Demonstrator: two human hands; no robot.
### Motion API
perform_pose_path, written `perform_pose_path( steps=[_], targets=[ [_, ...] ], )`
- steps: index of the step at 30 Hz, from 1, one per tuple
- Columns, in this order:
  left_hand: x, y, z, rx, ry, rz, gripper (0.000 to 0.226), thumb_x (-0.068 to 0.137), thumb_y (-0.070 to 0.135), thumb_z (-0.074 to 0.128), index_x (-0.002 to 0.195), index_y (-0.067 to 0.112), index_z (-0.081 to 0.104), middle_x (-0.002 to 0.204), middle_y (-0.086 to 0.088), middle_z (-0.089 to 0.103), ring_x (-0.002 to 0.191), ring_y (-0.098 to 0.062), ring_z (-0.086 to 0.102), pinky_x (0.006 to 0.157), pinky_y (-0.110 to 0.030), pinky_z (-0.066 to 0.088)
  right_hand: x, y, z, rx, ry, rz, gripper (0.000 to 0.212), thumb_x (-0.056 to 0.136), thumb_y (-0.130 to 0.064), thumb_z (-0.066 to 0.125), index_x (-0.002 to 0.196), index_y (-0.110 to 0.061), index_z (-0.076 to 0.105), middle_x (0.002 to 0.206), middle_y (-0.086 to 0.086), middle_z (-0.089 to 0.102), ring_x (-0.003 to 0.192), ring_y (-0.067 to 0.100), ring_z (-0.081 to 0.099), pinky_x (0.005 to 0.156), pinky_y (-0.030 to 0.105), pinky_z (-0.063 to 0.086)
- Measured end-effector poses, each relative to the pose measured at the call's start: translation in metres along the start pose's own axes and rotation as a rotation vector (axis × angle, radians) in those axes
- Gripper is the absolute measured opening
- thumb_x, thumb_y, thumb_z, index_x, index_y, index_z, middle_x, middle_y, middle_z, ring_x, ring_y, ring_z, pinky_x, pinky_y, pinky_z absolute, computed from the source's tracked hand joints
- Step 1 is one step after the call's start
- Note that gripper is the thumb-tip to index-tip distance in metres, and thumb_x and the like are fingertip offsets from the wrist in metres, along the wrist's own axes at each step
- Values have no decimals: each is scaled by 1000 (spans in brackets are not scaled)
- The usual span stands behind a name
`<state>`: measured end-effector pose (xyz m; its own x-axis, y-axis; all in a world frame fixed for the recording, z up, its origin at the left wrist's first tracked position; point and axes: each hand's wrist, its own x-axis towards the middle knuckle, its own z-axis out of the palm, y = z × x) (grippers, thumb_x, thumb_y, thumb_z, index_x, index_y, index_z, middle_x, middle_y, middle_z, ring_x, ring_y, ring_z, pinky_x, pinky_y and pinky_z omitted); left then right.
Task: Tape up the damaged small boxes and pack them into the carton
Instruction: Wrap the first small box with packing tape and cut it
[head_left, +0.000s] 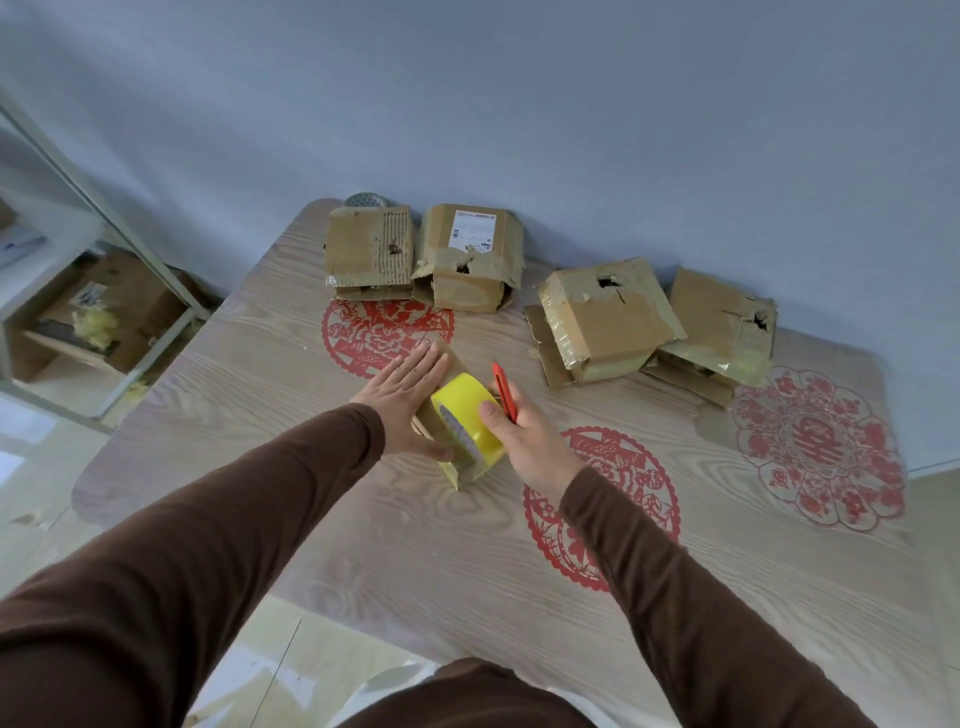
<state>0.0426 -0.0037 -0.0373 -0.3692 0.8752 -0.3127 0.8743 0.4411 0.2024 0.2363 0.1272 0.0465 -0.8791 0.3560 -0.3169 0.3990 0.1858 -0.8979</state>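
Observation:
A small brown box (435, 415) lies mid-table, mostly hidden under my hands. My left hand (402, 400) presses flat on its top with straight fingers. My right hand (524, 434) grips a yellow tape roll (470, 415) against the box and also holds a red utility knife (504, 391). A yellow strip of tape runs down the box's near corner. Several damaged boxes with holes stand along the far edge: one at far left (369, 249), one bearing a white label (470, 260), one right of centre (605, 317), and one at the far right (719, 332).
The wooden table (260, 395) carries red paper-cut decorations (818, 447). A round metal object (365, 200) peeks out behind the left box. A shelf unit (98, 312) with cardboard stands at left. The blue wall runs right behind the boxes.

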Motion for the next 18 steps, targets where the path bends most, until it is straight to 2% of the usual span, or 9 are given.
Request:
perform_pose_path(
  steps=[2,3,4,6,8,10,13,15,18],
  targets=[
    [-1,-2,0,14,1,14,138,52,102,43,154,39,-23,161,4,-35,146,-11,-35,123,-37,-15,-25,2,-6,-76,1,-26,52,107,-27,45,156,-36,27,135,-42,34,117,-34,31,103,0,28],
    [-1,-2,-1,33,-12,20,134,51,104,39,153,44,-24,160,2,-38,146,-13,-36,122,-37,-16,-39,4,-8,-133,-20,-18,52,108,-28,43,155,-41,27,131,-46,32,112,-37,30,94,-5,27],
    [-1,-2,-3,56,-24,25,131,50,105,34,151,48,-26,158,1,-41,145,-14,-38,120,-38,-17,-51,6,-9,-197,-39,1,49,108,-31,42,153,-45,30,125,-44,39,106,-33,37,87,-6,29],
    [1,-1,-4,76,-52,33,123,52,105,28,148,52,-28,155,0,-45,144,-16,-40,119,-38,-19,-61,22,-9,-315,-23,40,40,107,-36,44,146,-40,47,103,-29,55,88,-16,50,74,2,35],
    [2,-1,-3,91,-55,38,112,60,103,23,147,53,-28,157,-2,-43,144,-17,-39,121,-41,-16,-62,39,-7,-373,14,82,36,106,-36,44,138,-28,59,86,-19,54,75,-5,50,65,10,34],
    [2,-2,-1,111,-38,46,101,69,99,18,148,54,-26,159,-4,-38,146,-18,-37,124,-45,-11,-60,57,1,-352,3,152,36,107,-34,43,136,-21,61,80,-17,54,70,-3,49,64,10,35],
    [4,-4,-4,146,-43,65,95,74,95,16,148,53,-25,161,-4,-35,147,-18,-34,125,-45,-9,-57,80,16,-295,-7,196,35,108,-30,42,138,-26,59,67,-14,52,56,-4,49,57,13,34],
    [8,-6,-8,168,-63,87,95,75,95,19,148,54,-26,161,-2,-35,148,-19,-33,124,-44,-11,-53,88,23,-258,3,206,38,108,-31,41,143,-27,54,71,-13,57,56,-6,48,58,11,33],
    [24,-12,-17,244,-113,148,97,72,96,18,148,53,-26,160,-2,-36,149,-20,-30,123,-44,-12,-46,92,40,-217,18,206,42,109,-35,37,151,-37,41,101,-5,72,66,-7,53,66,15,44]
  ],
)
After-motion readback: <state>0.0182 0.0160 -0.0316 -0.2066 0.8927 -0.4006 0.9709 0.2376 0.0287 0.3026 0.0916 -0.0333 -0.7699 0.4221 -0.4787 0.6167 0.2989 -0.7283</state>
